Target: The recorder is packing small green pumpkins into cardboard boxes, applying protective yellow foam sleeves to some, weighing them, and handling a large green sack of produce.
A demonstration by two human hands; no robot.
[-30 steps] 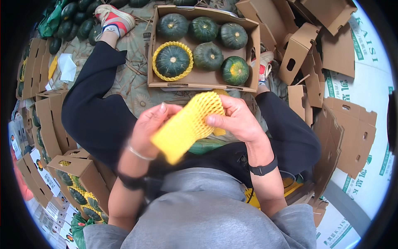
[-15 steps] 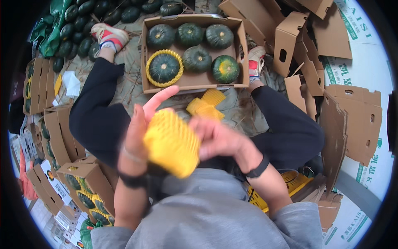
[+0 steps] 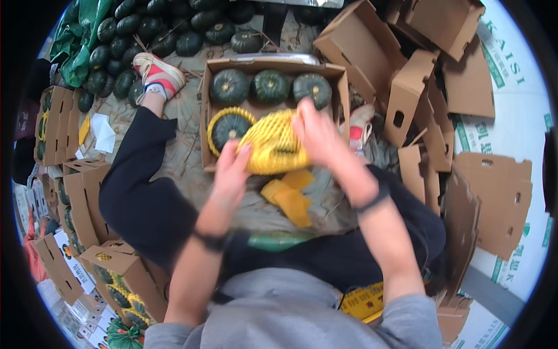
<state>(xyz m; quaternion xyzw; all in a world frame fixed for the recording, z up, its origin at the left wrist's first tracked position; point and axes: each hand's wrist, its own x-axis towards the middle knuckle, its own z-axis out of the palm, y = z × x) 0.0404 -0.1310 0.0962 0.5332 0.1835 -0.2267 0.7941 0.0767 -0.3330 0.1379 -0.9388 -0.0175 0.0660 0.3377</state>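
Note:
Both my hands hold a yellow foam net sleeve (image 3: 274, 136), spread wide over the near side of an open cardboard box (image 3: 345, 99). My left hand (image 3: 230, 177) pinches its left end, and my right hand (image 3: 317, 135) is closed on its right end. Dark green pumpkins (image 3: 270, 86) form the box's far row. At the near left, another pumpkin (image 3: 231, 128) has a yellow net (image 3: 211, 132) around it. The sleeve and my right hand hide the rest of the near row; I cannot tell whether a pumpkin is inside the sleeve.
Flat yellow net sleeves (image 3: 289, 199) lie on the ground sheet between my legs and the box. Many loose pumpkins (image 3: 151, 27) are piled at the far left. Empty cartons (image 3: 407, 93) crowd the right side; filled boxes (image 3: 119, 273) stand at left. A yellow crate (image 3: 363, 301) is near my right hip.
My hands have moved away from my body and over the box with the yellow sleeve. It was bunched around my left hand's fingers and is now stretched between both hands.

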